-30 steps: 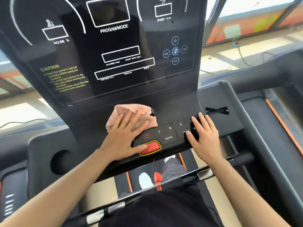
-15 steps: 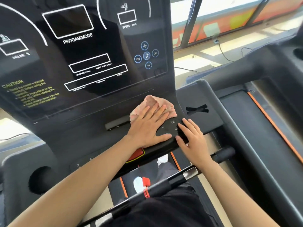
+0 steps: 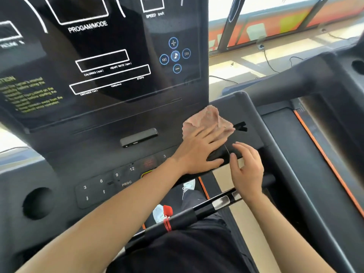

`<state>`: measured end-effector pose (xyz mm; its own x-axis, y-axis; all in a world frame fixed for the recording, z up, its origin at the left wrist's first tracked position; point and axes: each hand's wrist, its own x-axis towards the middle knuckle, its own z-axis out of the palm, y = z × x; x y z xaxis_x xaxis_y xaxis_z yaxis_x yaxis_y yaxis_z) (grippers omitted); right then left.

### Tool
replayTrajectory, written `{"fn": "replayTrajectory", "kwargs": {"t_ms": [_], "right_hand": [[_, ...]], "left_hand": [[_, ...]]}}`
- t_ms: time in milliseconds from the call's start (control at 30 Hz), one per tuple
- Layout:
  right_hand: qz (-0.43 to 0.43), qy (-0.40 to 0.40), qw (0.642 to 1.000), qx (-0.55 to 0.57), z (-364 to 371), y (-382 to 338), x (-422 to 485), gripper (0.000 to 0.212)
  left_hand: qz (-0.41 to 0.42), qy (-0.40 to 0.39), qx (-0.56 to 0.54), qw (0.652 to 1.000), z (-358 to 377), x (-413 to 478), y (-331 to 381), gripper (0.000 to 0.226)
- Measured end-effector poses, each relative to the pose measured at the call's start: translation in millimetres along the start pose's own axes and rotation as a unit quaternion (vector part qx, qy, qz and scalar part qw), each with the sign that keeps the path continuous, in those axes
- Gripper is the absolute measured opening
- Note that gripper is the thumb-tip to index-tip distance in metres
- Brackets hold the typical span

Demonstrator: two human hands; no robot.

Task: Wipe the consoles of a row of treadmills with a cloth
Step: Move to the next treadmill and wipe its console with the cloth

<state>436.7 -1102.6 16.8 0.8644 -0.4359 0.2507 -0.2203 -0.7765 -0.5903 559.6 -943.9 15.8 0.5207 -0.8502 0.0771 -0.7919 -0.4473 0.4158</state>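
We saw only part of the console (image 3: 110, 123). Its top and left side ran out of the frame, and the yellow warning words at the left were blurry and cut off. Our left arm lay across the lower middle and hid some of the buttons, so only numbers like 3, 6, 9 and 12 showed beside it. A bit of a red and yellow button peeked out from under that arm. The pink cloth (image 3: 208, 120) was partly covered by our left hand (image 3: 199, 150), so we could not see its whole shape.

The cloth sat in the middle of the frame, at the right edge of the console, just under the dark screen (image 3: 118, 56). Its right corner reached onto the grey side panel (image 3: 248, 115), touching a black cross mark. To the right of the panel there was open room, then the next treadmill (image 3: 295, 154) with an orange stripe. A black handlebar (image 3: 183, 217) crossed low in the frame, with a red band around it.

Our left hand pressed flat on the cloth, fingers (image 3: 214, 134) stretched out and a little apart, not wrapped around it. Our right hand (image 3: 246, 168) was just beside it, on the lower right. Its fingers were spread and bent. They held nothing, and we could not tell if the tips touched the edge.
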Motion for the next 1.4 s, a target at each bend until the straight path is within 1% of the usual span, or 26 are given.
{"fn": "replayTrajectory", "kwargs": {"t_ms": [33, 100, 167, 233, 300, 367, 433, 467, 567, 667, 733, 767, 800, 833, 867, 900, 933, 967, 1000, 1033, 1067, 1133, 1233, 1333, 1400], "right_hand": [[-0.019, -0.015, 1.000, 0.002, 0, -1, 7, 0.028], [-0.081, -0.056, 0.995, 0.004, 1, -3, 23, 0.031], [-0.161, -0.110, 0.981, -0.020, 6, -8, 40, 0.037], [-0.241, -0.167, 0.953, -0.076, 13, -13, 57, 0.044], [-0.299, -0.226, 0.918, -0.129, 21, -17, 72, 0.051], [-0.312, -0.291, 0.890, -0.165, 29, -16, 83, 0.058], [-0.288, -0.330, 0.880, -0.184, 33, -10, 86, 0.061], [-0.262, -0.336, 0.885, -0.189, 33, -9, 82, 0.062], [-0.170, -0.314, 0.907, -0.221, 34, -23, 55, 0.067], [-0.095, -0.328, 0.905, -0.252, 28, -42, 31, 0.073], [-0.081, -0.332, 0.904, -0.255, 13, -52, 32, 0.076], [-0.087, -0.315, 0.913, -0.242, 3, -59, 37, 0.074], [-0.115, -0.278, 0.929, -0.215, -4, -61, 43, 0.067], [-0.170, -0.235, 0.940, -0.177, -10, -61, 49, 0.059], [-0.243, -0.209, 0.934, -0.156, -12, -55, 55, 0.051], [-0.312, -0.213, 0.912, -0.160, -12, -44, 62, 0.049], [-0.350, -0.255, 0.883, -0.181, -9, -32, 68, 0.055], [-0.351, -0.313, 0.857, -0.212, -5, -21, 72, 0.063], [-0.341, -0.352, 0.840, -0.231, 1, -10, 74, 0.068], [-0.335, -0.363, 0.833, -0.248, 7, -3, 74, 0.070], [-0.331, -0.359, 0.834, -0.256, 14, 1, 72, 0.070], [-0.313, -0.338, 0.847, -0.264, 25, -6, 61, 0.070], [-0.283, -0.315, 0.865, -0.270, 40, -25, 40, 0.078], [-0.278, -0.308, 0.869, -0.269, 49, -41, 23, 0.081], [-0.282, -0.314, 0.868, -0.261, 55, -50, 14, 0.080]], "left_hand": [[-0.007, 0.036, -0.022, 0.999, 0, -13, 4, 0.064], [-0.033, 0.096, -0.033, 0.994, 1, -42, 11, 0.053], [-0.063, 0.128, -0.021, 0.990, 3, -73, 16, 0.045], [-0.080, 0.150, -0.009, 0.985, 5, -99, 19, 0.039], [-0.084, 0.166, -0.003, 0.982, 8, -120, 22, 0.033], [-0.084, 0.168, 0.004, 0.982, 12, -139, 25, 0.030], [-0.084, 0.154, 0.018, 0.984, 19, -153, 28, 0.032], [-0.083, 0.144, 0.024, 0.986, 22, -159, 28, 0.034], [-0.086, 0.127, 0.028, 0.988, 30, -167, 29, 0.038], [-0.094, 0.133, 0.021, 0.986, 34, -167, 32, 0.039], [-0.095, 0.136, 0.016, 0.986, 36, -167, 33, 0.039], [-0.093, 0.134, 0.016, 0.986, 36, -168, 32, 0.039], [-0.091, 0.132, 0.017, 0.987, 37, -169, 32, 0.039], [-0.089, 0.130, 0.018, 0.987, 37, -169, 32, 0.040], [-0.089, 0.128, 0.019, 0.988, 37, -170, 32, 0.040], [-0.090, 0.127, 0.018, 0.988, 37, -170, 32, 0.040], [-0.091, 0.126, 0.015, 0.988, 37, -171, 32, 0.040], [-0.091, 0.123, 0.013, 0.988, 36, -171, 32, 0.040], [-0.091, 0.118, 0.011, 0.989, 36, -172, 32, 0.040], [-0.089, 0.112, 0.010, 0.990, 35, -172, 32, 0.041], [-0.088, 0.104, 0.008, 0.991, 34, -172, 31, 0.042], [-0.088, 0.091, 0.007, 0.992, 34, -174, 31, 0.044], [-0.096, 0.088, 0.003, 0.991, 33, -177, 32, 0.045], [-0.094, 0.084, -0.003, 0.992, 29, -179, 35, 0.047], [-0.102, 0.096, -0.003, 0.990, 24, -185, 35, 0.047]]}}
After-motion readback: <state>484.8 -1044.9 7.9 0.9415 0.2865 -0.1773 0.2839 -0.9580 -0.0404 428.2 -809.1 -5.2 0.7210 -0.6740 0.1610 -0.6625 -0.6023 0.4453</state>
